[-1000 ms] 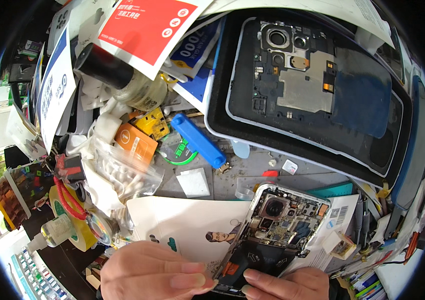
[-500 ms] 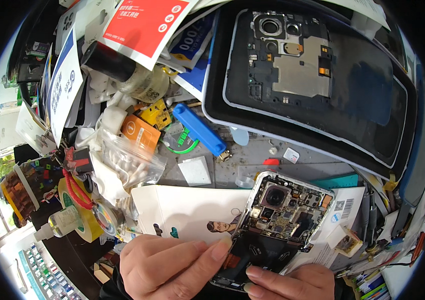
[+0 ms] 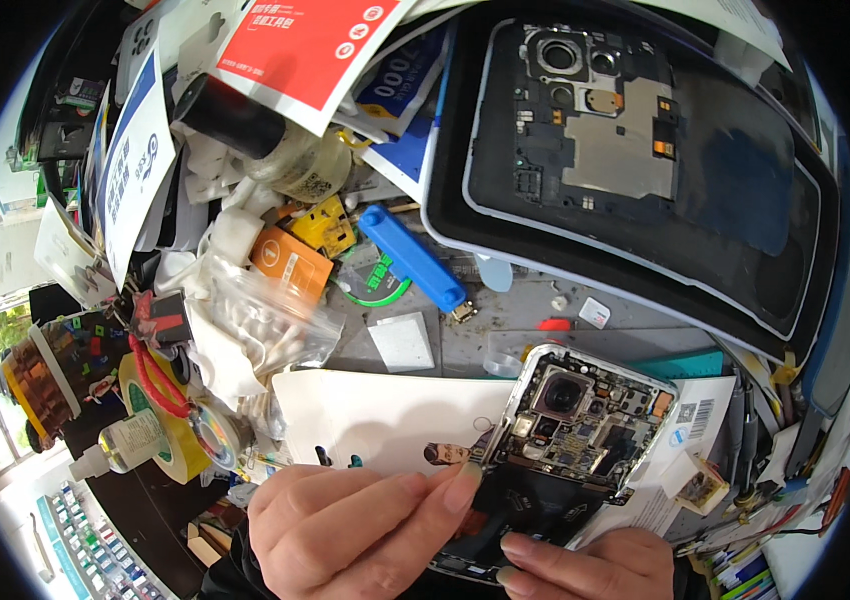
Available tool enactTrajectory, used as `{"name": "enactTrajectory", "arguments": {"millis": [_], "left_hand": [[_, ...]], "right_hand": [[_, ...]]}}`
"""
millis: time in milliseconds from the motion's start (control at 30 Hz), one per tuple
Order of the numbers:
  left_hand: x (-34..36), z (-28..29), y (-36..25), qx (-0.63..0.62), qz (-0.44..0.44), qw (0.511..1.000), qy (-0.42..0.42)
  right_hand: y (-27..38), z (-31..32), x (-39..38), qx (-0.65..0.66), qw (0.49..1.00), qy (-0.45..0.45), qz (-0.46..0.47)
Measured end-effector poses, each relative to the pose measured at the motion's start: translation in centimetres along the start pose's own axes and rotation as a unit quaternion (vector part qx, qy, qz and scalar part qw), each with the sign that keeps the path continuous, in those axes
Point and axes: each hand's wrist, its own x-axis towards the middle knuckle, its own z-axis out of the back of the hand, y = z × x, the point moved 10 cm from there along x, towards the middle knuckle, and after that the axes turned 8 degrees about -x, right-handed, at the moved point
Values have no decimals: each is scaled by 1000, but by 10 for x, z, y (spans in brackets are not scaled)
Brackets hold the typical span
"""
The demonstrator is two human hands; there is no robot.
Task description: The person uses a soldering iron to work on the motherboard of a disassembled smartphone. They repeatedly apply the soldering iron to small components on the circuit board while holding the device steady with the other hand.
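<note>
An opened smartphone (image 3: pixel 595 425) lies tilted in front of me. Its bare circuit board and camera lenses show in the upper half, and the black battery (image 3: pixel 525 500) fills the lower part. My right hand (image 3: pixel 595 562) grips its lower end, fingertips resting over the battery. Against the phone's left edge, my left hand (image 3: pixel 350 520) is closed, thumb and forefinger pinched together; whatever lies between the tips is too small to make out. Part of the phone's lower end is hidden by both hands. Beneath it is a white printed card (image 3: pixel 345 410).
A black tray (image 3: pixel 585 240) at the far right bears a phone back plate (image 3: pixel 615 150). A blue tool handle (image 3: pixel 415 260), a bag of cotton swabs (image 3: pixel 265 320) and a black-capped jar (image 3: pixel 310 165) crowd the bench. Tape rolls (image 3: pixel 175 465) stand at left.
My left hand's pinched fingertips have moved slightly up along the phone's left edge. The whole scene has shifted a little to the right in view.
</note>
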Motion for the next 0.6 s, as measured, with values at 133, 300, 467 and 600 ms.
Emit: {"name": "enactTrajectory", "arguments": {"millis": [133,300,467,600], "left_hand": [[0,5,-6,-94,-117,989,-6],[-3,6,4,-108,-155,982,7],[-6,5,7,-117,-162,980,-4],[-7,5,9,-123,-158,979,-30]], "right_hand": [[1,-4,2,2,999,39,4],[-1,-6,4,4,999,30,-21],[-2,-6,8,23,996,73,-39],[-3,-8,10,31,994,95,-51]]}}
